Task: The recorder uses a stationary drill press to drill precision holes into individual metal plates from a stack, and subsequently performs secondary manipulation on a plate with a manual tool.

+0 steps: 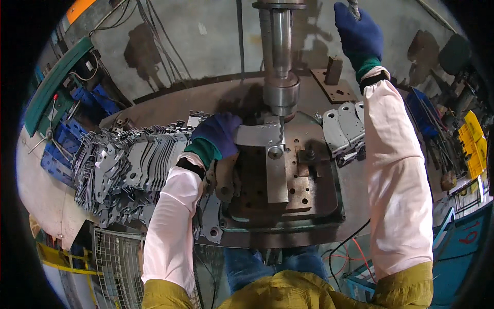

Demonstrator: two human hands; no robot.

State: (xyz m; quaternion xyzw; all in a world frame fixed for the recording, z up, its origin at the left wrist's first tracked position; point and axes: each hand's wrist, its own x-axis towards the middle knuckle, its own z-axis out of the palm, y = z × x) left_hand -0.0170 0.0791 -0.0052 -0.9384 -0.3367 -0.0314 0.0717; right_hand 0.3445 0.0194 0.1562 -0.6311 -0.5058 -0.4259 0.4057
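My left hand point(218, 135), in a dark blue glove with a green cuff, is closed on one end of a flat, curved grey metal plate point(256, 135). The plate's other end lies under the drill press spindle point(282, 97), where a thin drill bit point(281, 130) comes down at it. Whether the bit touches the plate I cannot tell. A steel bar point(277, 183) with a round bolt head lies just in front, on a drilled fixture plate point(301, 198). Raised at the upper right, my right hand point(360, 37), gloved alike, grips a metal lever handle point(353, 7).
A big pile of similar metal plates point(134, 170) covers the table's left side. More flat plates point(342, 126) lie to the right. Behind them stands a brown metal block point(333, 71) on a base. A yellow bin point(472, 144) is at far right, a wire cage point(119, 262) at lower left.
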